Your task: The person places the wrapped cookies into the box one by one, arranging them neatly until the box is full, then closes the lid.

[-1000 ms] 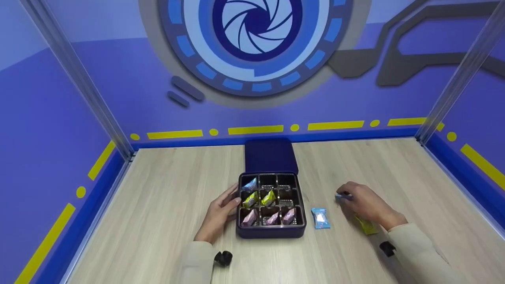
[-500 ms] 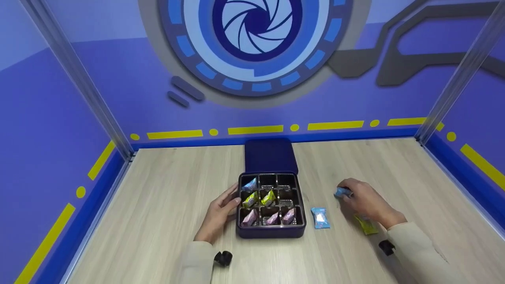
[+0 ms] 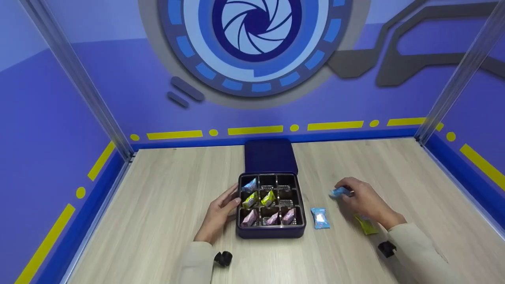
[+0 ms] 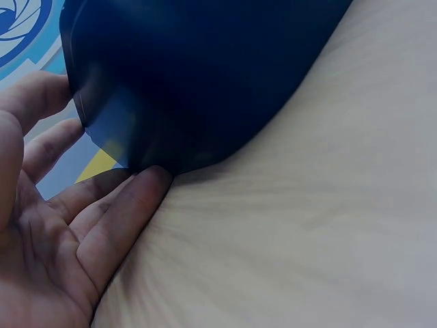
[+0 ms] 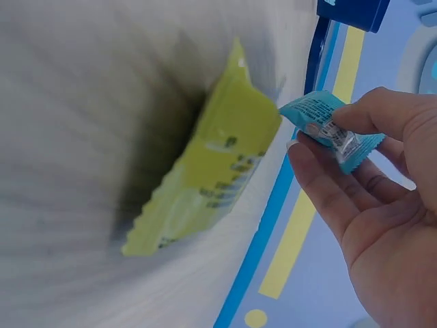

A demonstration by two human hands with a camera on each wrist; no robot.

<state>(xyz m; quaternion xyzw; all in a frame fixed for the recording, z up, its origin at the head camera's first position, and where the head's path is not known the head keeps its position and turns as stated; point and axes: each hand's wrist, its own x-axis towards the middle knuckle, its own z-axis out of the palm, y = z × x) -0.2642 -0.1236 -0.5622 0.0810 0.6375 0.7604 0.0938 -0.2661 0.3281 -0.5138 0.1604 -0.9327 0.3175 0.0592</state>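
Right grip (image 3: 365, 201) pinches blue packet (image 5: 325, 131) apart from the box (image 3: 270, 232) — left grip (image 3: 217, 216), unclenched, touches its left edge (image 3: 239, 219).

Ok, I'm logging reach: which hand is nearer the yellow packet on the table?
Right: the right hand is close by the yellow packet; the left hand is farther off, at the left side of the box.

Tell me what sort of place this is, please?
It looks like a little booth, perhaps made for tabletop activities: blue patterned walls stand on three sides, metal posts run up the back corners, and a wood-patterned table sits between.
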